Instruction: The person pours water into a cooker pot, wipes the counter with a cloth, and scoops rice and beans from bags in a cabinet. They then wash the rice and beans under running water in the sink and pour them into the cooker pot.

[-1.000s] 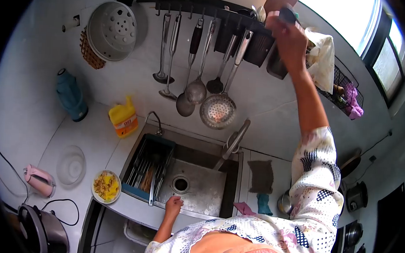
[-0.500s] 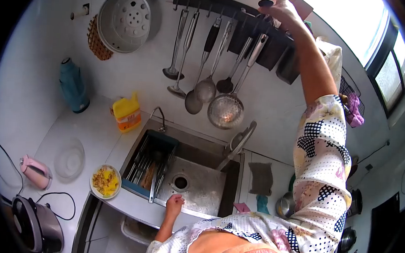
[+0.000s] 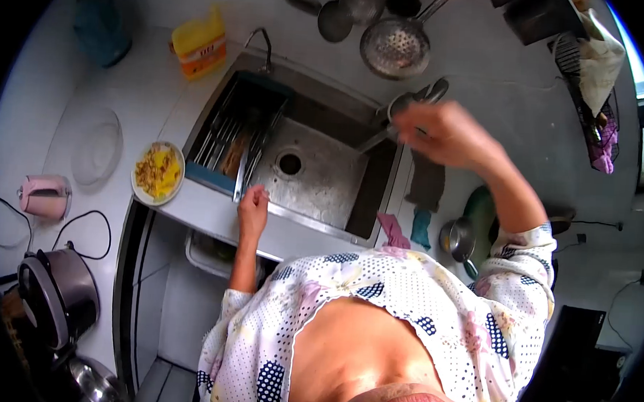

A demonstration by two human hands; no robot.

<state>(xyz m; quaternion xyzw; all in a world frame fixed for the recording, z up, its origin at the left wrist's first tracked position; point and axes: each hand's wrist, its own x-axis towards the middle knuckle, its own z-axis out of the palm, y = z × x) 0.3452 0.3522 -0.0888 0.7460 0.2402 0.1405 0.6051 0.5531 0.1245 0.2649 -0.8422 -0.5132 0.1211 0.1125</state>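
Observation:
My right hand (image 3: 442,131) is raised above the right rim of the sink (image 3: 316,175), smeared by motion. Its fingers are too blurred to tell what, if anything, they hold. Just beyond it is a tap-like metal fixture (image 3: 403,107). My left hand (image 3: 253,201) hovers at the sink's front edge with its fingers curled in, and nothing shows in them. Close by it, a knife-like metal handle (image 3: 240,175) sticks out of the teal drying rack (image 3: 210,178), which sits in the left of the sink.
A bowl of yellow and brown food (image 3: 158,173) stands left of the sink. Behind it is a yellow jug (image 3: 200,45). Ladles and a skimmer (image 3: 395,48) hang on the wall. Cloths (image 3: 393,231) and a metal pot (image 3: 457,239) lie on the right. A rice cooker (image 3: 70,290) stands at lower left.
My right hand has come down from the hanging rail to above the sink's right side. The view has tilted downward. My left hand remains near the sink's front edge, now closer to the drying rack.

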